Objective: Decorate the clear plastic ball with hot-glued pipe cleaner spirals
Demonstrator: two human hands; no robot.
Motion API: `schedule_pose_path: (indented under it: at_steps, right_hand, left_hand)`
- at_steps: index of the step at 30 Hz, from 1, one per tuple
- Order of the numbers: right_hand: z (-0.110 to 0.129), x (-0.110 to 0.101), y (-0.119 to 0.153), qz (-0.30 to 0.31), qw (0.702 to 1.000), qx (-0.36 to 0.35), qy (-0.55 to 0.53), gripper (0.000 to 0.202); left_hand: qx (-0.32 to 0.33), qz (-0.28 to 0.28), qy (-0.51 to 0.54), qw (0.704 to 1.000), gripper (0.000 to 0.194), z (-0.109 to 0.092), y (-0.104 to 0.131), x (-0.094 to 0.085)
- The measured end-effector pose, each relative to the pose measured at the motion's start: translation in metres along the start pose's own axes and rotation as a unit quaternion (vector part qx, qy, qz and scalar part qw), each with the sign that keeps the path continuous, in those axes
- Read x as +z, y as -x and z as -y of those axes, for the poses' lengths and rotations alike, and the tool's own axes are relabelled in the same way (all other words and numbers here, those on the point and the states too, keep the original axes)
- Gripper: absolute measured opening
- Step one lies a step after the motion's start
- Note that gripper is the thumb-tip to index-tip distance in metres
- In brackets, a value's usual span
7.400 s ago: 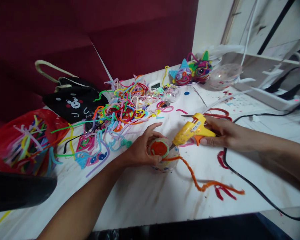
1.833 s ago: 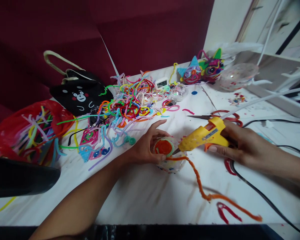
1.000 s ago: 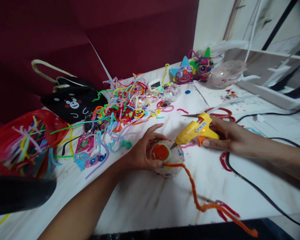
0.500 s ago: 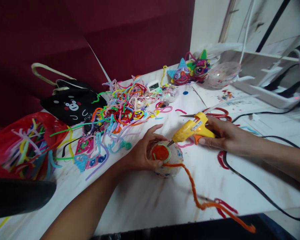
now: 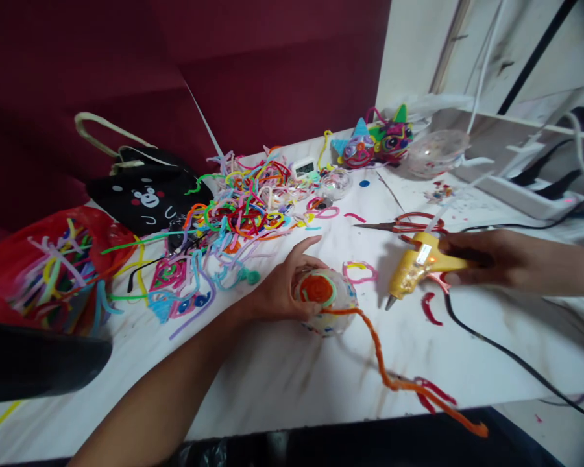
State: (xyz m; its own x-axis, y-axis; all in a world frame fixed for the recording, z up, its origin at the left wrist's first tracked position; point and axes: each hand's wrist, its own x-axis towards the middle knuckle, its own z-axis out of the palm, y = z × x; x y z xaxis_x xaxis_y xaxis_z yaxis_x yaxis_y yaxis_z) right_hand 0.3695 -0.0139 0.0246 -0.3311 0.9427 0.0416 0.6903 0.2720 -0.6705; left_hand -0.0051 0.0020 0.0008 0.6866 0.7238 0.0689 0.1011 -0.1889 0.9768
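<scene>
My left hand (image 5: 287,285) is wrapped round a clear, speckled plastic ball (image 5: 343,299) on the table. On the ball's upper face sits an orange coil (image 5: 317,290) with a pale green edge, and my thumb presses beside it. From there a long orange pipe cleaner (image 5: 380,353) trails to the right, over the table's front edge. Right of the ball, my right hand (image 5: 472,259) grips the handle of a yellow glue gun (image 5: 413,267). Its nozzle points down and left, apart from the ball. Scissors (image 5: 409,224) with red handles lie just behind the gun.
A heap of pipe cleaners (image 5: 248,207) spreads behind my left hand. A red bag (image 5: 92,227) of more stands left, near a black bag (image 5: 126,201). Two decorated balls (image 5: 357,149) sit at the back. The black cord (image 5: 506,357) runs along the right.
My right hand has drawn the glue gun away from the ball, to the right, and its nozzle now tilts more downward. My left hand still holds the ball in nearly the same place.
</scene>
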Motion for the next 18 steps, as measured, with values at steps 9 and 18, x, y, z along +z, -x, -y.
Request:
schedule_pose_path:
  at_steps: [9, 18]
  right_hand:
    - [0.085, 0.043, 0.027, 0.003, 0.982, -0.186, 0.040, 0.016]
    - [0.095, 0.080, 0.006, -0.013, 0.915, -0.390, 0.099, 0.028]
  left_hand:
    - [-0.006, -0.006, 0.013, 1.000, 0.107, -0.002, -0.001, 0.002]
    - [-0.007, -0.006, -0.019, 1.000, 0.110, -0.001, 0.000, 0.003]
